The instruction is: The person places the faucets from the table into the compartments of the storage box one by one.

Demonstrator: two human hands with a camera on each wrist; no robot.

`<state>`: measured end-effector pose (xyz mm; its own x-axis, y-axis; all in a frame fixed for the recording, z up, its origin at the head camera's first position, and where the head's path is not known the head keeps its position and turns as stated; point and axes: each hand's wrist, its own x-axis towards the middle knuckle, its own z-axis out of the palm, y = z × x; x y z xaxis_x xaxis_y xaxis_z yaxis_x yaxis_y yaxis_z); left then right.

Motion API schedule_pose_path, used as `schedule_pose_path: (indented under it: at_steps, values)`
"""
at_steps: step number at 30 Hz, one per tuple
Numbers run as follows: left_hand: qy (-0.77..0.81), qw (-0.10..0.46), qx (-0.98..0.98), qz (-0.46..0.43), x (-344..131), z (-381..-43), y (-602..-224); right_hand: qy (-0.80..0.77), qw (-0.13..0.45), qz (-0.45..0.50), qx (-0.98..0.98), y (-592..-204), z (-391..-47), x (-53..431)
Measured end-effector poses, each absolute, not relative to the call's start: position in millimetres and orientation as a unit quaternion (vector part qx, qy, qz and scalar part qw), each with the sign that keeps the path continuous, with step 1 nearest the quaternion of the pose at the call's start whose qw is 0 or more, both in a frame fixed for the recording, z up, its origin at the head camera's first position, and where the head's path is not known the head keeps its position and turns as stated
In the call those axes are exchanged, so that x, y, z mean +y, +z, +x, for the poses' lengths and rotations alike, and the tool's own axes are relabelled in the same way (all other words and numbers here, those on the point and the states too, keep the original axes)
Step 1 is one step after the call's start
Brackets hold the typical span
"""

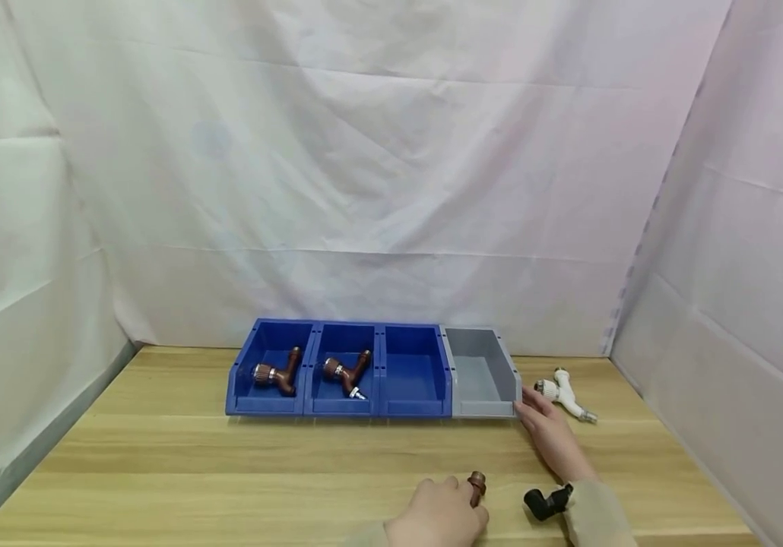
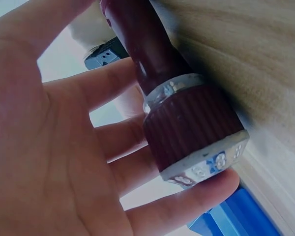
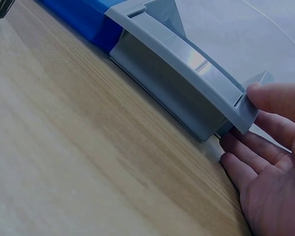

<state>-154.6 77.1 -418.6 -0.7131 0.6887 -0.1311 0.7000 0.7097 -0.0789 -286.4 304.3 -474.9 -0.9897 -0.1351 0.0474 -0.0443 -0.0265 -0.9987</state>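
Observation:
My left hand [image 1: 438, 515] is at the front of the table, its fingers round a brown tap [image 1: 477, 486]. In the left wrist view, the ribbed brown knob [image 2: 194, 128] with silvery bands lies against the fingers; the rest of the tap runs up towards the thumb. My right hand [image 1: 556, 441] holds the front right corner of the grey bin [image 1: 487, 409]. Seen from the right wrist, the thumb [image 3: 275, 98] lies on the bin's rim and the other fingers reach under its side. No part shows inside the grey bin.
Three blue bins [image 1: 343, 408] adjoin the grey one; a brown tap [image 1: 285, 374] lies in the leftmost, another brown tap [image 1: 349, 374] with a metal nozzle beside it. A white tap [image 1: 565, 393] lies right of the grey bin. A black fitting [image 1: 543, 504] is near the right forearm.

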Motion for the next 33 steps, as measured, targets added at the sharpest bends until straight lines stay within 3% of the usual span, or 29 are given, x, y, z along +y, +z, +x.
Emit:
schedule_pose_path:
  at_steps: [33]
  values:
    - [-0.037, 0.003, 0.909, 0.415, 72.0, -157.2, -413.4, -0.716, 0.014, -0.081, 0.693, -475.3, -287.7, 302.4]
